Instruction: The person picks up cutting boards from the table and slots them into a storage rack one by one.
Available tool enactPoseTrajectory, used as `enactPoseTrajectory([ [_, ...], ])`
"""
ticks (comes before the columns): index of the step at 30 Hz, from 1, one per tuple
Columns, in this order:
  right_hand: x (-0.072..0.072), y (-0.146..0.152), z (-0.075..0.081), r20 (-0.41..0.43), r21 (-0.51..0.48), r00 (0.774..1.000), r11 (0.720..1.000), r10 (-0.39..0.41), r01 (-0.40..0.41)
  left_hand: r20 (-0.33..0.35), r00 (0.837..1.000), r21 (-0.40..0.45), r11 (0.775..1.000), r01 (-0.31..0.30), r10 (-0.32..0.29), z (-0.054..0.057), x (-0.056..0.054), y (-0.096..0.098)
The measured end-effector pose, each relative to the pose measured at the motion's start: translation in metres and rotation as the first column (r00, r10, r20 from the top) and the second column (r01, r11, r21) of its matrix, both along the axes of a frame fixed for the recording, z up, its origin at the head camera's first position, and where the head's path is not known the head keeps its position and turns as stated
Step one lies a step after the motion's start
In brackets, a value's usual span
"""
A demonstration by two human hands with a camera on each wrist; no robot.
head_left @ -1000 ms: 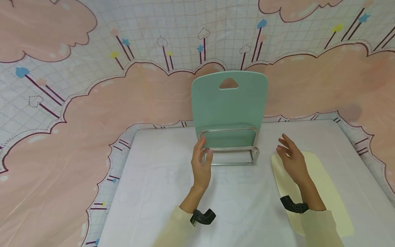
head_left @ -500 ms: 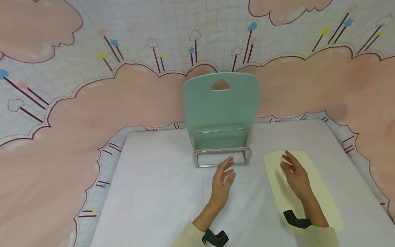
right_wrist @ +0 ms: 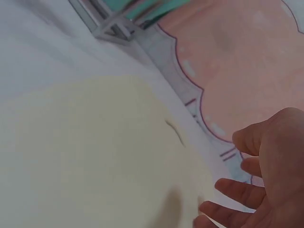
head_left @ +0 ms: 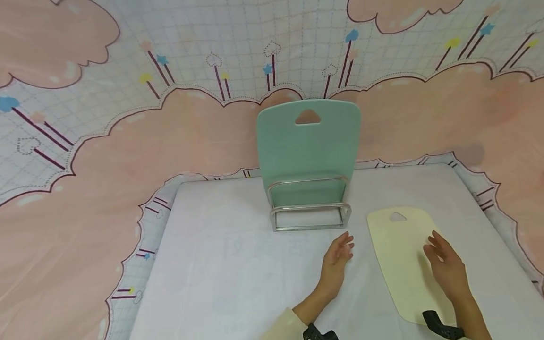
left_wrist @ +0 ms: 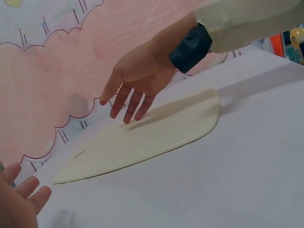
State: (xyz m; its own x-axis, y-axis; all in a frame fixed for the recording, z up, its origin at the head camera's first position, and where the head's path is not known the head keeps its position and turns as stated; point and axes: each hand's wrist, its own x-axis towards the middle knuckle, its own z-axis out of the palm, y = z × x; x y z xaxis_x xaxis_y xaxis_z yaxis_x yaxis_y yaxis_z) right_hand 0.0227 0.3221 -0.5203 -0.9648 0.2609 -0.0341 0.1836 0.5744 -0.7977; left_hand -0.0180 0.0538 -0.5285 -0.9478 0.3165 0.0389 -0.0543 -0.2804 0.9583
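Observation:
A pale yellow cutting board lies flat on the white table, its handle hole at the far end. Over its right edge hovers my right hand, fingers relaxed and holding nothing; the right wrist view shows that hand with fingers spread. My left hand is just left of the board, fingers loosely extended, nothing in them. Behind it, a green cutting board stands upright in a metal rack. In the left wrist view, the yellow board lies beneath the right hand.
A white-covered table extends left of the rack. Behind and beside it hangs a patterned curtain with pink clouds. Small coloured objects show at the far right of the left wrist view.
My left hand has left the rack's front and moved right and nearer, toward the yellow board. My right hand has drawn back toward me and right. Green board and rack stay put.

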Motion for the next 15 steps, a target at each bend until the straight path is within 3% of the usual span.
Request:
enactPoseTrajectory([
  [7, 0.006, 0.018, 0.003, 0.136, -0.007, 0.989, 0.998, -0.053, 0.055, 0.141, 0.99, 0.014, 1.0, 0.002, -0.004, -0.008, 0.01, 0.016],
  [15, -0.001, 0.031, 0.003, 0.234, 0.005, 0.972, 1.0, -0.03, 0.029, 0.266, 0.964, 0.028, 0.999, -0.035, 0.026, -0.012, 0.013, 0.03],
])
